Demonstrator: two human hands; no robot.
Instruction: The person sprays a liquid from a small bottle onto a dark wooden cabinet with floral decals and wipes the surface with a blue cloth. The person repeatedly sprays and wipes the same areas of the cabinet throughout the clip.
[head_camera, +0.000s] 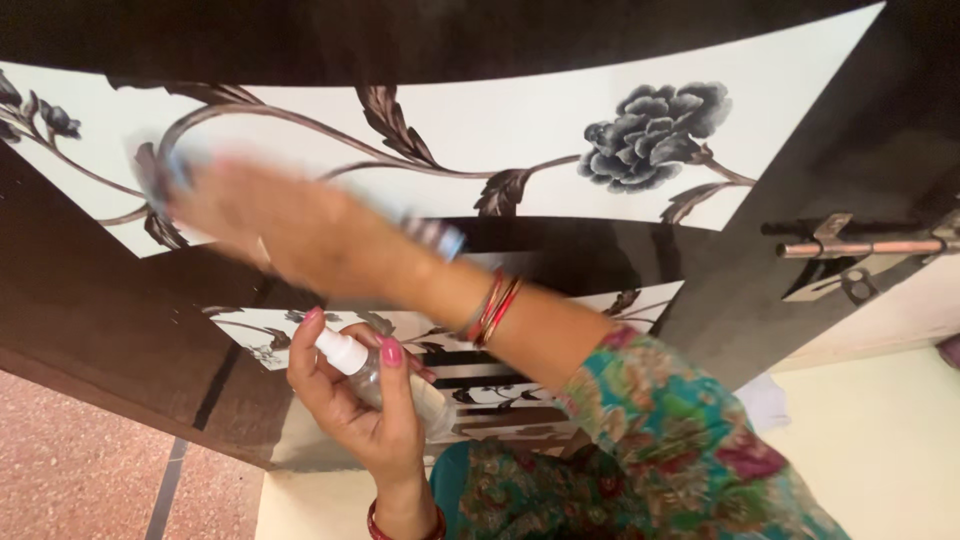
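Observation:
My right hand (290, 225) is blurred with motion and lies flat against a glossy dark brown door (90, 310). It presses a pale bluish cloth (441, 238) that shows only at the hand's edges. The hand covers part of the door's white panel (500, 125), which is printed with a grey flower and curling brown stems. Red bangles ring that wrist, and a green floral sleeve covers the arm. Lower down, my left hand (365, 415) grips a small clear spray bottle (368, 372) with a white top, held just in front of the door.
A copper-coloured sliding bolt (862, 246) sits on the door's right edge. A speckled reddish floor (80, 470) with a dark joint line lies at lower left. A cream surface (885, 440) fills the lower right.

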